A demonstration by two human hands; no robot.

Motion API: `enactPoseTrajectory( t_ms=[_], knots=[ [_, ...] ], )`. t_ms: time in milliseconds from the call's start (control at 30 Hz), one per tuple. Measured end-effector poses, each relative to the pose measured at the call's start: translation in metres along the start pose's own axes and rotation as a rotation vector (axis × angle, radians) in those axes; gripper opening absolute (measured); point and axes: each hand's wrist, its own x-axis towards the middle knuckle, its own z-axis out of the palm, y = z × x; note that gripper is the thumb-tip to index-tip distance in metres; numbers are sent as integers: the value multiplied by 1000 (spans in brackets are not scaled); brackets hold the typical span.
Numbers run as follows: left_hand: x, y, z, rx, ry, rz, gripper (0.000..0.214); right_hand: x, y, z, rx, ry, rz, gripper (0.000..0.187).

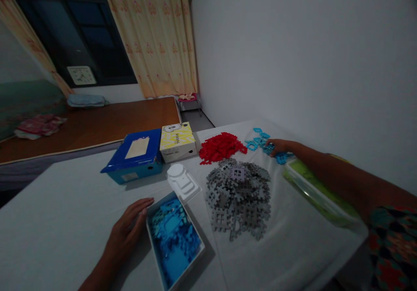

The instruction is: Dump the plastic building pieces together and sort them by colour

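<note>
My left hand (128, 226) rests by the upper left corner of a white box (196, 232), fingers stretched out and fingertips touching its rim. Blue interlocking plastic pieces (176, 234) fill this box. Over at the far right of the table, my right hand (278, 147) has its fingers curled down on scattered light blue interlocking pieces (257, 140); the fingers partly hide what they grip. A large heap of grey interlocking pieces (241, 195) lies between the hands. Behind it is a pile of red pieces (221, 147).
A white plastic lid (184, 181) lies behind the white box. A blue box (137, 156) and a yellow-and-white box (177, 141) stand at the back. Under my right forearm is a clear container of green pieces (312, 186). A wall (293, 56) borders the table's right side.
</note>
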Motion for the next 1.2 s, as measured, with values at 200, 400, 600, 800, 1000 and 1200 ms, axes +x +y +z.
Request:
enactPoseTrajectory(
  t_ms=[200, 400, 600, 800, 1000, 1200],
  knots=[
    [0, 5, -1, -15, 4, 19, 39, -12, -13, -7, -8, -63, 73, 77],
    [-1, 9, -2, -36, -16, 29, 36, -22, -26, -5, -59, 12, 71, 78],
    [0, 8, -2, -61, -26, 17, 37, -34, -35, -19, 4, 108, 123, 79],
    [-2, 19, 5, -119, -18, -8, 38, -68, -129, -31, 331, 76, -140, 79],
    [-4, 28, 12, -200, -31, 5, 42, -154, -315, 29, 378, -102, -693, 67],
    [-8, 33, 10, -341, 5, -19, 49, -183, -396, 100, 423, -167, -816, 64]
  ],
)
